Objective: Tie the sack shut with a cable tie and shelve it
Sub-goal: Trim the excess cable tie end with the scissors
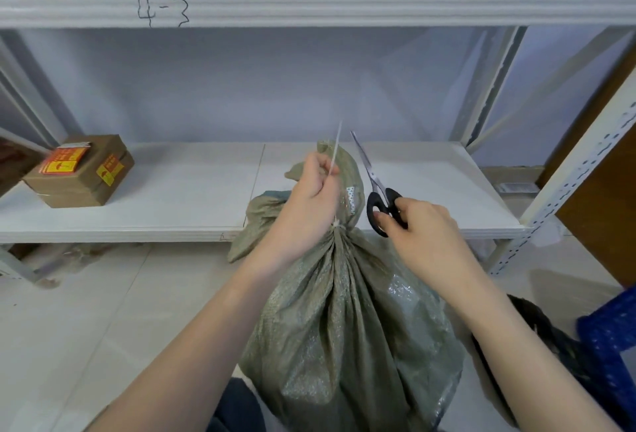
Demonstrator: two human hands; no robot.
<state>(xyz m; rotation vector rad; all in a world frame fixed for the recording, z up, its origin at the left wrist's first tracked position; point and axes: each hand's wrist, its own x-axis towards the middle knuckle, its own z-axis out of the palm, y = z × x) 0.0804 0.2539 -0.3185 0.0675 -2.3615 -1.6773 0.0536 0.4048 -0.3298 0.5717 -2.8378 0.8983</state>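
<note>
A grey-green woven sack stands on the floor in front of me, its neck gathered tight by a white cable tie. The tie's long tail sticks up past the sack's top. My left hand pinches that tail and holds it upright beside the bunched neck. My right hand holds black-handled scissors just right of the neck, blades pointing up and nearly closed, not touching the tie. The white shelf board lies right behind the sack.
Stacked brown cardboard boxes with red and yellow labels sit on the shelf's left end. A higher shelf beam marked "4-3" runs overhead. A perforated upright post stands at right, and a blue crate sits at lower right.
</note>
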